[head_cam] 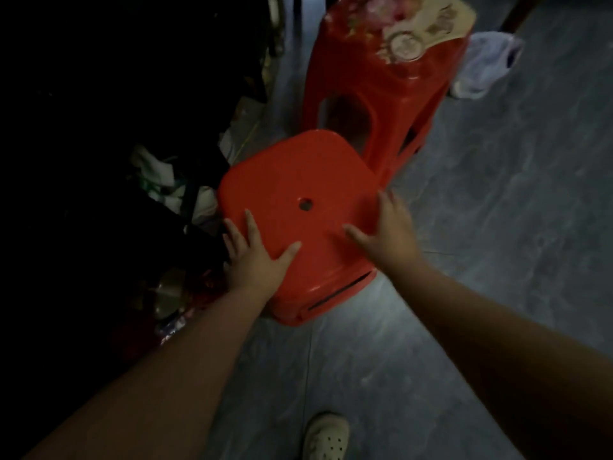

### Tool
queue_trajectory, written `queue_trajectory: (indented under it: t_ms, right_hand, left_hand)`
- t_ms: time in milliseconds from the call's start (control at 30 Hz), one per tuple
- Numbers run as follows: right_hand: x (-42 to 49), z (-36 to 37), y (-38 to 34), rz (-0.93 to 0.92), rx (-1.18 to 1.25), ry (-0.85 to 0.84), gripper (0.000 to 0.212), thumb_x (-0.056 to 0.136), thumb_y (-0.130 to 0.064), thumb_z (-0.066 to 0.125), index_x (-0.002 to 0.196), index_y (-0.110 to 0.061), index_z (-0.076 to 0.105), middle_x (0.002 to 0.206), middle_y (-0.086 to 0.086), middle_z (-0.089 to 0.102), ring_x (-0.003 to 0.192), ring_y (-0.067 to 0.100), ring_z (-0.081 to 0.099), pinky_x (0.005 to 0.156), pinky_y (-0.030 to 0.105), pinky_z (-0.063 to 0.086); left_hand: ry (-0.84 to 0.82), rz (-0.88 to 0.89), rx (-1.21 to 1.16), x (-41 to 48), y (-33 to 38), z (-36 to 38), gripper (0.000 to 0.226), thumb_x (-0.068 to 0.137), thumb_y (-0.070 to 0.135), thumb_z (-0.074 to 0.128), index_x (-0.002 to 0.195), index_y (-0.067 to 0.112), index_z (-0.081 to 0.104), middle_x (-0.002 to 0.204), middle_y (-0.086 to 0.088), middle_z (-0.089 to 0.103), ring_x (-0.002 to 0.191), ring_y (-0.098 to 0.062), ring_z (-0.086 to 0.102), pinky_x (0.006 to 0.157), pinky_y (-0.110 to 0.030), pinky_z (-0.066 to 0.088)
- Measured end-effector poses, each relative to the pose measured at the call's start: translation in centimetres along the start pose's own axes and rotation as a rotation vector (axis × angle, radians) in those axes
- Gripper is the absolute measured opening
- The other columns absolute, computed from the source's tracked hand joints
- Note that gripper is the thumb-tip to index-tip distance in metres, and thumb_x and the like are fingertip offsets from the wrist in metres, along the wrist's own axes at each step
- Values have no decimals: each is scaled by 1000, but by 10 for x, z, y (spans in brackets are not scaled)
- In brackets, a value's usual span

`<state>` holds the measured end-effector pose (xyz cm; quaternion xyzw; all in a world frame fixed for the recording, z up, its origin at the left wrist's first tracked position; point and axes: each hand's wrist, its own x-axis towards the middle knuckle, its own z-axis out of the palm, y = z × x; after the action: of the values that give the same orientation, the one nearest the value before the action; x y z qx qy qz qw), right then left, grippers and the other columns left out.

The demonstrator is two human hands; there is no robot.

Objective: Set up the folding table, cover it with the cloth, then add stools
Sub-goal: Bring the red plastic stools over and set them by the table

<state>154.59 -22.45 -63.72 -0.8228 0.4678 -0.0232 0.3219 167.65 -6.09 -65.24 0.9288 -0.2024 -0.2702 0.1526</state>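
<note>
Two hands (325, 247) — glossy red square stool (295, 194).

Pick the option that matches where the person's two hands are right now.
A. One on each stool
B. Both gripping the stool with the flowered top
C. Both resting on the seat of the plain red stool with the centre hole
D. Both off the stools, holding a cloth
C: the left hand and right hand both lie with spread fingers on the seat of the plain red stool, while the flowered stool behind it stands untouched.
</note>
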Motion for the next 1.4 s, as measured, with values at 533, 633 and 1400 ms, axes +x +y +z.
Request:
queue_trajectory:
  t_ms: [533, 633, 1400]
  right_hand:
    - [68, 23, 10, 121, 122, -73, 123, 51, -61, 81, 147, -17, 17, 146, 12, 35, 133, 32, 34, 108, 47, 33]
    - [63, 22, 20, 112, 136, -54, 125, 54, -61, 80, 148, -15, 12, 147, 13, 33, 133, 33, 32, 109, 48, 31]
    - [-113, -421, 725, 909, 341, 601, 107, 53, -64, 75, 136, -8, 38, 132, 19, 51, 124, 38, 46, 103, 47, 38]
  left_hand:
    - [75, -66, -168, 26, 0, 23, 129, 63, 66, 69, 147, 23, -19, 152, -7, -30, 141, -37, -9, 112, -54, 12]
    - [86, -55, -138, 18, 6, 26, 126, 66, 62, 69, 147, 22, -18, 152, -10, -30, 141, -39, -9, 111, -55, 12]
    - [-390, 837, 320, -251, 670, 492, 126, 55, 84, 50, 149, 24, -7, 154, -14, -23, 142, -39, -6, 114, -50, 10]
